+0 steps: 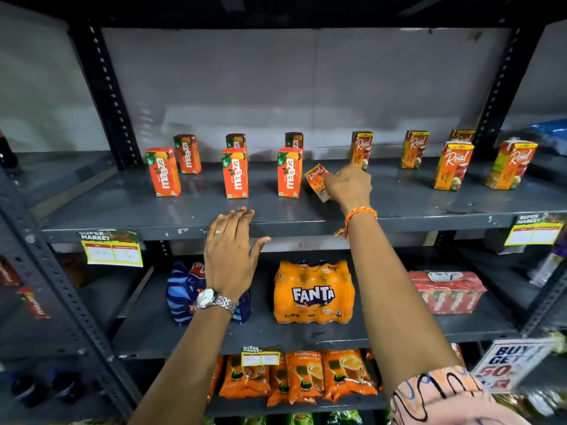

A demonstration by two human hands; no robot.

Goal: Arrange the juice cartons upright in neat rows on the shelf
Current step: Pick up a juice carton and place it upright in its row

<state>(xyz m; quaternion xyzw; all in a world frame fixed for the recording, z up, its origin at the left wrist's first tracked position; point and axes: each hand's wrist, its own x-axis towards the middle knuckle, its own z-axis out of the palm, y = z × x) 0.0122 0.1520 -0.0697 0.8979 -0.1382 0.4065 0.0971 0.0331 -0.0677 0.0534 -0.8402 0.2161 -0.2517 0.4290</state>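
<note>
The left hand [230,256] lay flat and spread, fingers on the shelf [122,207] front edge, holding nothing; six Maaza cartons [234,172] stood upright behind it in two rows; the right hand [348,185] was closed round a tilted Real carton [316,179], partly hidden by fingers; five Real cartons [453,167] stood upright rightward.

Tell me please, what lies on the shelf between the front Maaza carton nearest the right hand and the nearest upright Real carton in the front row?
In the head view, only the tilted Real carton held by the right hand; otherwise bare shelf.
</note>
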